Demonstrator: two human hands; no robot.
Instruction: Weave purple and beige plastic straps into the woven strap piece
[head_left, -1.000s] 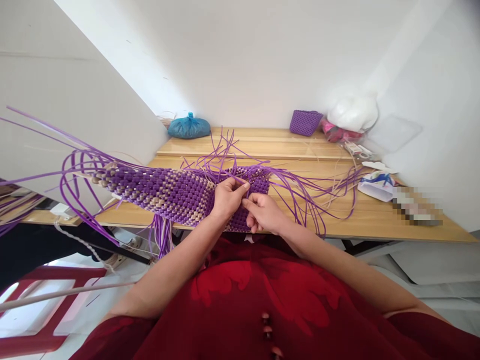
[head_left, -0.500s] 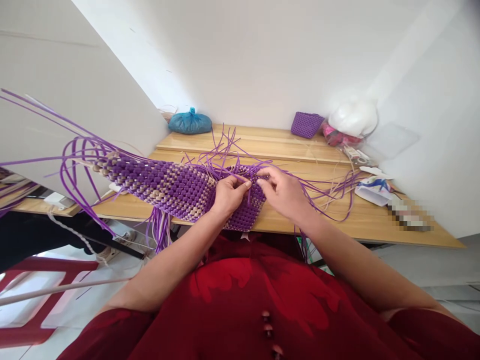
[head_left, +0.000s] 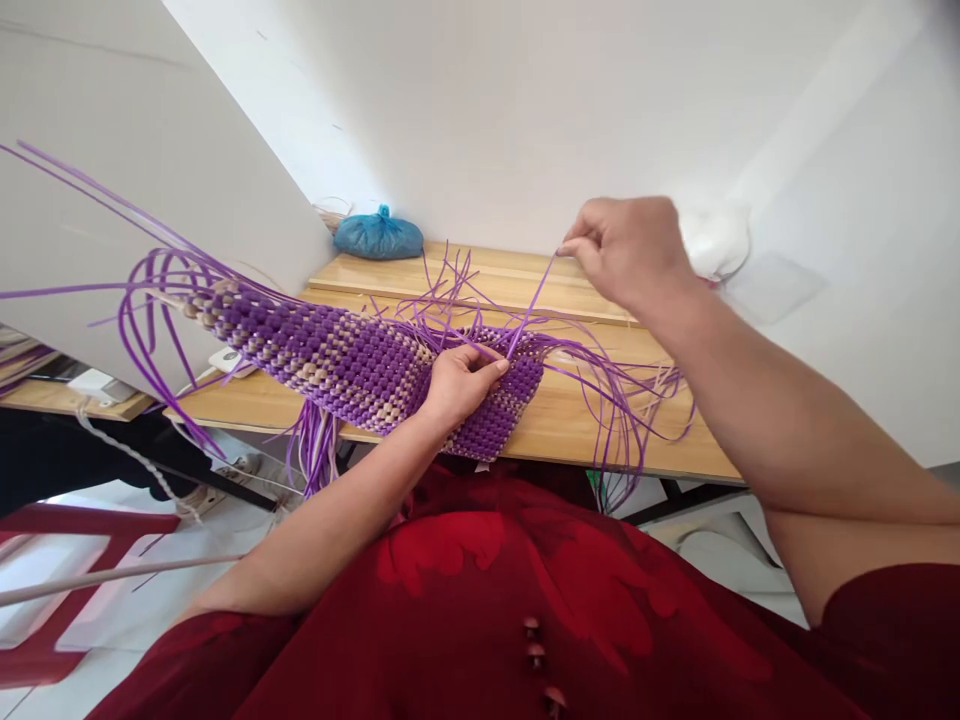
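A woven piece (head_left: 337, 355) of purple and beige plastic cord lies across the table's front edge, its left end raised and trailing loose strands. My left hand (head_left: 463, 385) is closed on its right part, thumb and forefinger pinching at the weave where a strand comes out. Up and to the right, my right hand (head_left: 622, 245) pinches the end of a purple strand (head_left: 534, 300). That strand runs taut and slanting from the weave beside my left thumb up to my right fingertips. Many loose purple ends spread behind and to the right of the weave.
On the wooden table (head_left: 360, 275) a tied blue bag (head_left: 379, 236) sits at the back left. A white bag (head_left: 716, 240) shows partly behind my right arm. Below left are a red stool (head_left: 105, 560) and a person's dark-clothed leg (head_left: 90, 455). Walls stand behind and left.
My right hand has risen up and to the right from the weave, drawing the purple strand out straight. My left hand stays at the weave. My right arm now covers things at the table's right.
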